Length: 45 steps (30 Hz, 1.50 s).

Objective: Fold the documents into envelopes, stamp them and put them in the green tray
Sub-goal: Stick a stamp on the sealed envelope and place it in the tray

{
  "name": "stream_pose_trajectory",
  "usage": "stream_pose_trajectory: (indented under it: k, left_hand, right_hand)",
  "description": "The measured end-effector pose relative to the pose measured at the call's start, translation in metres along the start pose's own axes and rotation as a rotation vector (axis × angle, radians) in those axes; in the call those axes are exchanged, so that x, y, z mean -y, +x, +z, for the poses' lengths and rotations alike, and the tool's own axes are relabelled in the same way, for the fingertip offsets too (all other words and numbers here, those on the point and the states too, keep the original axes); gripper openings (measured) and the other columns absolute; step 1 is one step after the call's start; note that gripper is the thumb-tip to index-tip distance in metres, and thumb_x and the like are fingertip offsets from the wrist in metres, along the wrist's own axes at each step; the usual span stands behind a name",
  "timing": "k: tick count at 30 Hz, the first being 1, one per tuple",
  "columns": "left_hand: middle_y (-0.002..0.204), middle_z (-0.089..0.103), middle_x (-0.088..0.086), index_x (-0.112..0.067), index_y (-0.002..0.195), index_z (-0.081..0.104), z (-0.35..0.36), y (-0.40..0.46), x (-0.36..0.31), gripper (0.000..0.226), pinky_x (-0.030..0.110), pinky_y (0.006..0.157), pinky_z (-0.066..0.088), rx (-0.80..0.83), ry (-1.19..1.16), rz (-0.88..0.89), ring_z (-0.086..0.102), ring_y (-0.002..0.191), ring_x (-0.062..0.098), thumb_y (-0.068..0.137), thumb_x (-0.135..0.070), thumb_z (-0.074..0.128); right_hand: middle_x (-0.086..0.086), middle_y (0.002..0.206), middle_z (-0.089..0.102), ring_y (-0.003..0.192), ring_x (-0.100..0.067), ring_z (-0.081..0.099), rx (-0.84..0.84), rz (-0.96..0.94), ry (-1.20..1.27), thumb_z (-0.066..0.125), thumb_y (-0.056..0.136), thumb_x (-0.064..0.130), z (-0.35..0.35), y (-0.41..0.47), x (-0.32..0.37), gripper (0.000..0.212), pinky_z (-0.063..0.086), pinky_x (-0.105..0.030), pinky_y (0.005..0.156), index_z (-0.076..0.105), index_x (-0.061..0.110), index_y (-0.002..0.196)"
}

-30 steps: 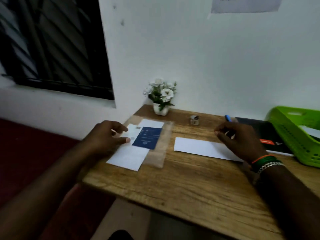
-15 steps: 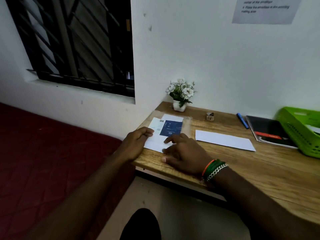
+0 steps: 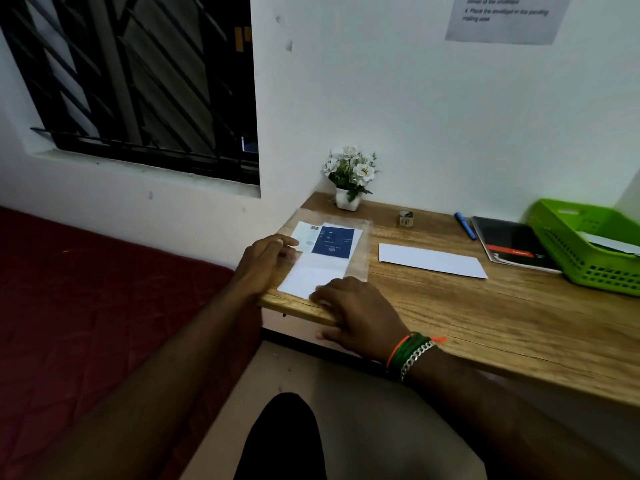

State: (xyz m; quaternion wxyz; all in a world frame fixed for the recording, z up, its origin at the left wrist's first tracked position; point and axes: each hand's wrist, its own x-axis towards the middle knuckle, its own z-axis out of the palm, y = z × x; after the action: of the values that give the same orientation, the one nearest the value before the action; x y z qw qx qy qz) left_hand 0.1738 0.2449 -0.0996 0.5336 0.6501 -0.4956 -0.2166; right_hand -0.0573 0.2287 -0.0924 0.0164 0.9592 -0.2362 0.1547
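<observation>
Since half a second ago your right hand (image 3: 360,313) has slid nearer the desk (image 3: 485,323) edge, fingers flat on the documents (image 3: 322,261). Left hand (image 3: 265,261) presses them, fingers relaxed. Green tray (image 3: 568,261) holds white paper (image 3: 609,242).

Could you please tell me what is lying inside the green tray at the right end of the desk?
A white paper, perhaps an envelope, lies inside the green tray. The tray's near wall hides its floor and anything beneath.
</observation>
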Motion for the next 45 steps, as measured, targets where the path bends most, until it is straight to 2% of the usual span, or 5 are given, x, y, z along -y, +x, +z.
stream_pose_trajectory:
  k: [9, 13, 18, 28, 45]
  left_hand:
    - [0.111, 0.074, 0.015, -0.009, 0.134, 0.058, 0.007, -0.029, -0.056, 0.062, 0.039, 0.101, 0.047, -0.111, -0.505, 0.213, 0.066, 0.117, 0.03, 0.103, -0.05, 0.023]
    - [0.129, 0.063, -0.011, -0.033, 0.153, 0.031, 0.04, -0.035, -0.115, 0.086, 0.02, 0.098, 0.047, -0.086, -0.217, 0.525, 0.058, 0.125, 0.011, 0.081, -0.062, 0.067]
    - [0.151, 0.04, -0.013, -0.044, 0.156, 0.009, 0.092, -0.004, -0.169, 0.122, 0.051, 0.108, 0.041, -0.151, 0.285, 0.592, 0.044, 0.135, 0.015, 0.058, -0.063, 0.079]
    - [0.152, 0.034, 0.004, -0.028, 0.16, 0.012, 0.173, 0.081, -0.146, 0.121, 0.058, 0.116, 0.019, -0.057, 1.085, 0.79, 0.035, 0.136, 0.033, 0.064, -0.038, 0.085]
    - [0.144, 0.04, -0.005, -0.038, 0.159, 0.017, 0.196, 0.107, -0.071, 0.118, 0.051, 0.114, 0.018, -0.021, 0.959, 0.757, 0.037, 0.131, 0.027, 0.057, -0.047, 0.075]
  right_hand:
    - [0.015, 0.095, 0.072, 0.087, -0.01, 0.07, -0.781, 0.202, 0.698, 0.075, 0.087, 0.018, -0.081, -0.012, 0.009, 0.017, 0.059, -0.031, 0.066, 0.074, 0.027, 0.101]
    - [-0.013, 0.098, 0.068, 0.075, -0.038, 0.067, -1.024, 0.279, 1.014, 0.076, 0.087, 0.006, -0.123, -0.002, -0.012, 0.025, 0.059, -0.031, 0.058, 0.068, 0.017, 0.108]
    - [-0.022, 0.099, 0.065, 0.059, -0.02, 0.071, -1.163, 0.301, 1.051, 0.074, 0.089, 0.008, -0.133, -0.004, -0.043, 0.031, 0.057, -0.028, 0.054, 0.062, 0.017, 0.117]
    - [-0.01, 0.082, 0.071, 0.077, -0.025, 0.071, -0.835, 0.648, 0.828, 0.068, 0.095, 0.025, -0.085, -0.004, -0.183, 0.009, 0.063, -0.044, 0.058, 0.067, 0.03, 0.102]
    - [0.011, 0.073, 0.075, 0.065, -0.003, 0.067, -0.656, 0.665, 1.011, 0.054, 0.095, 0.0, -0.046, -0.006, -0.231, 0.048, 0.056, -0.022, 0.06, 0.081, 0.036, 0.077]
